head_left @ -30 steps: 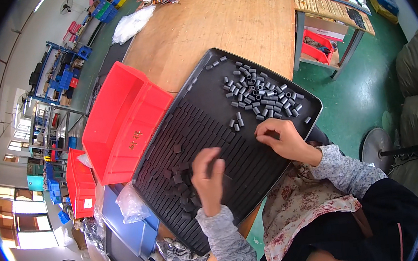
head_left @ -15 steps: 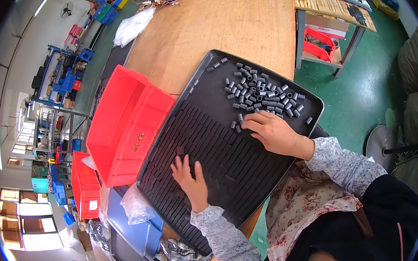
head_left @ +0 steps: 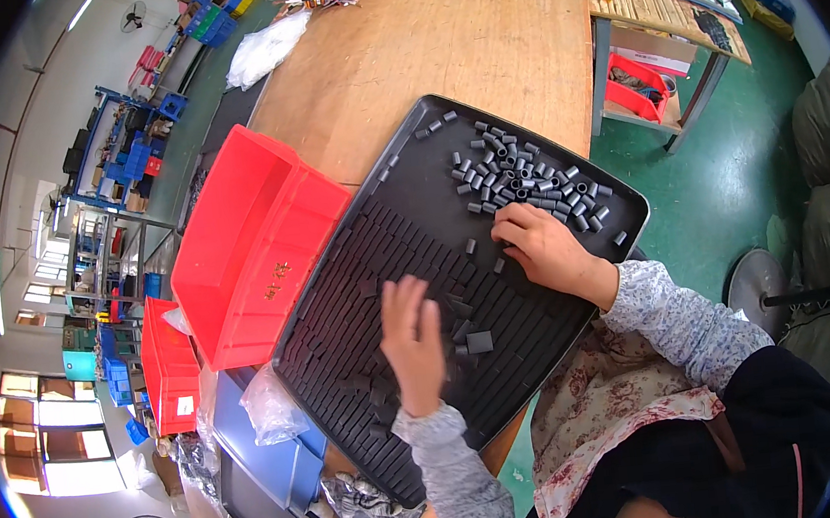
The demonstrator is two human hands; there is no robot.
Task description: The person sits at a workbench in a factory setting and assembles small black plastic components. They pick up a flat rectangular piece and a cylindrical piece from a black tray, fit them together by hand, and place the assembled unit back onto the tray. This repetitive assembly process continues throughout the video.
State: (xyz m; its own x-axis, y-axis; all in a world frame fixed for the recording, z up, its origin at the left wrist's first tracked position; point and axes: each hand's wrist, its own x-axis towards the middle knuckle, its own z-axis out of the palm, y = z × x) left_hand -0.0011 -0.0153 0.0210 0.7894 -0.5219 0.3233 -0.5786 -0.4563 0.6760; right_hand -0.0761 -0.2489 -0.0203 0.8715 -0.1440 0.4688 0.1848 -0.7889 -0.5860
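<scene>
A large black tray [head_left: 405, 150] lies tilted across the view in front of me. Rows of small flat dark blocks [head_left: 374, 253] line its near and left part. Short dark grey tubes [head_left: 517, 174] lie in a loose heap at its far right. Over the rows my left hand [head_left: 413, 344] has its fingers stretched out, slightly blurred, holding nothing visible. Beside it, several dark blocks [head_left: 480, 342] sit loose and tilted on the rows. At the heap's near edge, my right hand [head_left: 554, 251] has its fingers bent together; what they hold, if anything, is hidden.
Left of the tray stands a red bin [head_left: 266, 263], with a second red bin [head_left: 171, 367] beyond. A wooden table [head_left: 424, 38] extends behind the tray. At the right are a side table [head_left: 651, 11] and a round metal stand base [head_left: 753, 291]. A clear plastic bag [head_left: 271, 408] lies near-left.
My left hand has moved right and a little farther away over the rows, where several blocks now lie loose. My right hand has shifted slightly toward the heap of tubes.
</scene>
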